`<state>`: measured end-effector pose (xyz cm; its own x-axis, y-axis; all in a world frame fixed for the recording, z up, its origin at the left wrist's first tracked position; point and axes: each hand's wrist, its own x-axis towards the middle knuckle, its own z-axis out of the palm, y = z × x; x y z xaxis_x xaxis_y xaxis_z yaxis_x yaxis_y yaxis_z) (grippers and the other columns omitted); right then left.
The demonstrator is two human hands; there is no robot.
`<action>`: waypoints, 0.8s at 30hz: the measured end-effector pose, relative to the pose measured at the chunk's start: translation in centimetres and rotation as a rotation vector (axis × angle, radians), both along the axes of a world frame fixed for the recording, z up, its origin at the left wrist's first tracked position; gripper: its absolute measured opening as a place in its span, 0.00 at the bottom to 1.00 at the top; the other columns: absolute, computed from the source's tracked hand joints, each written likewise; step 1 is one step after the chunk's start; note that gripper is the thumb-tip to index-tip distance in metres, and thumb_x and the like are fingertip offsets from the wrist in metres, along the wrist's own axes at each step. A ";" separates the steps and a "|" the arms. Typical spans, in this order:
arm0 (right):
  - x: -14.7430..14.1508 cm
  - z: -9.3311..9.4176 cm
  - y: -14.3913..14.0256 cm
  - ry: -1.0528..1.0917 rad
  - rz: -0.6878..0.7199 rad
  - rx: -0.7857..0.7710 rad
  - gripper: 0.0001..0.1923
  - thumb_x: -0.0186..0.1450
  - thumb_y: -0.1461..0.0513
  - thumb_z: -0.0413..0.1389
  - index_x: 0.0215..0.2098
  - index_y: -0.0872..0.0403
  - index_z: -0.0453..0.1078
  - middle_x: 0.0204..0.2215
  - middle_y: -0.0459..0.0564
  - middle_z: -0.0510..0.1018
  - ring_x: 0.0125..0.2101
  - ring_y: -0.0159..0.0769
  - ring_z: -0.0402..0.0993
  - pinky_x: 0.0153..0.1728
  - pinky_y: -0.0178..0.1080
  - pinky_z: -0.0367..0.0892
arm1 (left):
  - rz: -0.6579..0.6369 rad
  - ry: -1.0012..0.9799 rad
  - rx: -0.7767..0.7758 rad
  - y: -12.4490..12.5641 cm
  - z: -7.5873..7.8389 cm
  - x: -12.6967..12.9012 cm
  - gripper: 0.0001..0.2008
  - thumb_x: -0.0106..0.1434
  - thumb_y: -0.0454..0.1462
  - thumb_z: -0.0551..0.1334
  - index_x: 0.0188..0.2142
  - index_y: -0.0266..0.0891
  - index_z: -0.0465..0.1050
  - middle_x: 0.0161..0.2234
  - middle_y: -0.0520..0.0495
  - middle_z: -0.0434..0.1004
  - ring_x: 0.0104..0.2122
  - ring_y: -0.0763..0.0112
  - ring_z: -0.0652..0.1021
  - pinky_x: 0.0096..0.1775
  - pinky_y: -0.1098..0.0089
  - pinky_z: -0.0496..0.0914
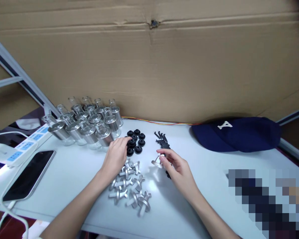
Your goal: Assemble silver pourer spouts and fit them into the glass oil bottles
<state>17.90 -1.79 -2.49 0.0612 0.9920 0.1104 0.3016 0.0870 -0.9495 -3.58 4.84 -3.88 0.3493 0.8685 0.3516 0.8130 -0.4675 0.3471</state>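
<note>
My left hand (116,156) reaches to a cluster of black rubber grommets (136,141) on the white table (201,172), its fingertips touching one at the cluster's near left edge. My right hand (175,166) holds a small silver metal fitting (157,162) between thumb and fingers, just above the table. A heap of several silver metal fittings (131,187) lies between my forearms. A small pile of black plastic pins (161,140) sits just beyond my right hand.
Several glass bottles with metal collars (89,122) stand at the back left. A phone (28,174) and a white power strip (25,146) lie at the left. A navy cap (239,132) rests at the back right. A cardboard wall (149,66) closes the back.
</note>
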 end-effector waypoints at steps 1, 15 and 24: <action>0.0 0.0 -0.1 -0.002 -0.007 0.002 0.15 0.64 0.53 0.52 0.42 0.53 0.72 0.25 0.46 0.73 0.27 0.34 0.70 0.20 0.31 0.60 | 0.004 0.007 -0.006 0.0 0.0 0.0 0.17 0.64 0.26 0.49 0.49 0.37 0.68 0.45 0.42 0.76 0.46 0.60 0.74 0.45 0.60 0.67; 0.0 0.0 -0.1 -0.031 -0.028 0.056 0.14 0.64 0.54 0.53 0.40 0.52 0.73 0.25 0.48 0.74 0.27 0.35 0.72 0.22 0.32 0.64 | -0.039 0.018 -0.007 0.2 0.6 -0.4 0.10 0.61 0.27 0.57 0.38 0.39 0.74 0.40 0.46 0.79 0.42 0.59 0.75 0.41 0.62 0.68; 0.2 -0.3 -0.2 0.021 -0.063 0.108 0.11 0.64 0.54 0.54 0.39 0.52 0.70 0.28 0.47 0.75 0.28 0.33 0.72 0.27 0.33 0.66 | -0.130 -0.724 -0.072 -1.7 2.5 1.3 0.11 0.63 0.38 0.61 0.44 0.37 0.72 0.39 0.45 0.78 0.38 0.67 0.77 0.41 0.67 0.71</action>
<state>18.08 -2.02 -2.80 0.1263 0.9686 0.2143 0.2903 0.1704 -0.9416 -2.31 3.16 -1.38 0.1537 0.8655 0.4767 0.3083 -0.5004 0.8091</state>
